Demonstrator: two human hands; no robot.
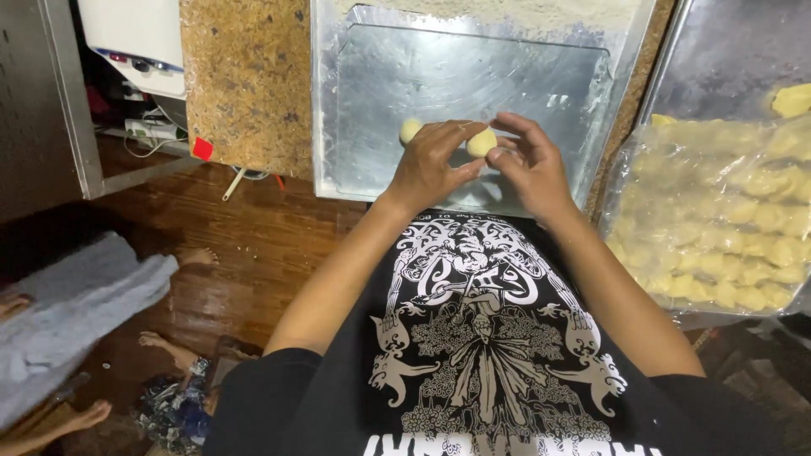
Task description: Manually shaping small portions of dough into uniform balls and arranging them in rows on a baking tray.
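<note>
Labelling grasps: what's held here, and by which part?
A dough ball, pinched at its sides between fingertips of the left hand and right hand, over the metal tray. A second ball lies unheld on the tray.

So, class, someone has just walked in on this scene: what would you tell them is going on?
A person in a black printed shirt stands at a counter over a metal tray. Both hands work a small ball of pale dough above it: the left hand and the right hand pinch it between their fingertips. A second dough ball lies on the tray beside the left hand. To the right, a plastic-covered tray of shaped dough pieces waits.
</note>
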